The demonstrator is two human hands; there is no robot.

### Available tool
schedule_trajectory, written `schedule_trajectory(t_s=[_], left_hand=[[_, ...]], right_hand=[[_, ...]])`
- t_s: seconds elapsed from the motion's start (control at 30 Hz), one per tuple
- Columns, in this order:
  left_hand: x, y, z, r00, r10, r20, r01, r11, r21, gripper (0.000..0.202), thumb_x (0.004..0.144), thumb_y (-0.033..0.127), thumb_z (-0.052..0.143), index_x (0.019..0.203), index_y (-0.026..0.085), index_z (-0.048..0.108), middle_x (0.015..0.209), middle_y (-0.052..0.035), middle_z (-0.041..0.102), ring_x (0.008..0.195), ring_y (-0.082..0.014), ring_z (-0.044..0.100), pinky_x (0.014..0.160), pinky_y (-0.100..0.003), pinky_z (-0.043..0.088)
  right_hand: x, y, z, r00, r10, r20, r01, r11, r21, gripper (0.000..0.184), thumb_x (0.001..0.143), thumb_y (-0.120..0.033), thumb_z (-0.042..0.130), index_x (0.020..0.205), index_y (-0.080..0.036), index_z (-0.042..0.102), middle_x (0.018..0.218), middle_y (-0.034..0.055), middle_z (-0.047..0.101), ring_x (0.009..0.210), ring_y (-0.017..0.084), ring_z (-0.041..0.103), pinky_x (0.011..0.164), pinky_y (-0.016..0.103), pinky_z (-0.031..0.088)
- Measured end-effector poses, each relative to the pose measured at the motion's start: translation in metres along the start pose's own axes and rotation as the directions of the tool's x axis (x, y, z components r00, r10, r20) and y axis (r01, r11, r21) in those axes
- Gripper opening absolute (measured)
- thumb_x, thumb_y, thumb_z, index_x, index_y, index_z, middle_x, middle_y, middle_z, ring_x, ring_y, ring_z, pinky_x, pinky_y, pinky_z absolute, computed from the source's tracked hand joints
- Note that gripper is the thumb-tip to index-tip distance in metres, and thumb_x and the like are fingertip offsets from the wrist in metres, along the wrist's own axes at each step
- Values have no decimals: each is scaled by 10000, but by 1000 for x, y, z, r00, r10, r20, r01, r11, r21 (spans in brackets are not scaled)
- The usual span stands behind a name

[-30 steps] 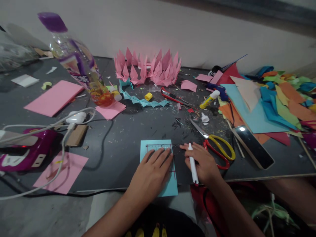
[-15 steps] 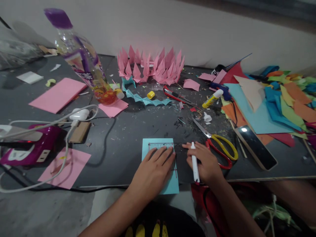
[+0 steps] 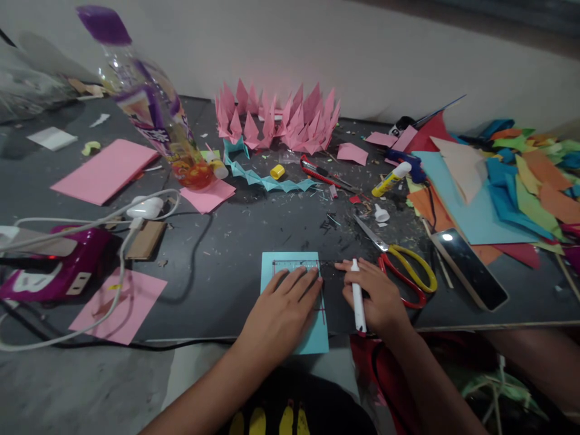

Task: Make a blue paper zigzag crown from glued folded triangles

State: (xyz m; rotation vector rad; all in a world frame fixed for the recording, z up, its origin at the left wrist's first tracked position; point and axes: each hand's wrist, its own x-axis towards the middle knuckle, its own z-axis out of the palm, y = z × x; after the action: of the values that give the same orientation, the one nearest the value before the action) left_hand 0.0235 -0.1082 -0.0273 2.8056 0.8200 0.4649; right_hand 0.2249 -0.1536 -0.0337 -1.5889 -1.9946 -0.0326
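Observation:
A light blue sheet of paper (image 3: 267, 272) lies at the table's front edge, partly overhanging it, with dark red lines drawn on it. My left hand (image 3: 283, 305) rests flat over the sheet, fingers stretched out, on what looks like a clear ruler (image 3: 290, 264) with tick marks. The ruler runs right, past the paper toward my right fingertips. My right hand (image 3: 378, 299) is to the right of the sheet, a white marker pen (image 3: 358, 299) tucked between its fingers, tilted nearly upright in view. Beside that hand lie scissors (image 3: 410, 266) with red and yellow handles.
Farther back stand folded pink paper points (image 3: 276, 124) and a light blue folded strip (image 3: 267, 181). A red cutter (image 3: 319, 172), glue stick (image 3: 392, 179) and phone (image 3: 471, 269) lie rightward. A bottle (image 3: 158, 115), pink paper (image 3: 106, 172) and white cables (image 3: 120, 272) occupy the left.
The view has shifted very slightly. Both hands, the pen and the sheet keep the same places relative to each other.

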Motion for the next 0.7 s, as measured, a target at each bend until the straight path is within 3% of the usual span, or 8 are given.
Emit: schedule_trajectory(t_s=[0.47,0.7], left_hand=[[-1,-1,2,1000,6,-12,-6,1000,15,325,941,230,372,1231,175,508,1297,-44,554,1193,-195,478,997,-382,343],[0,0,1,999,-40,25,40,999,-2,346,941,255,359,1249,178,497,1286,-49,564,1166,-203,503,1013,-457,314]], right_hand=[[-2,4,1,1000,-14,-6,14,1000,21,131,796,-112,495,801,-236,538,946,43,735,902,218,683,859,445,513],[-1,3,1,1000,-4,-12,4,999,32,135,791,-113,493,796,-238,542,948,41,734,900,218,682,857,440,514]])
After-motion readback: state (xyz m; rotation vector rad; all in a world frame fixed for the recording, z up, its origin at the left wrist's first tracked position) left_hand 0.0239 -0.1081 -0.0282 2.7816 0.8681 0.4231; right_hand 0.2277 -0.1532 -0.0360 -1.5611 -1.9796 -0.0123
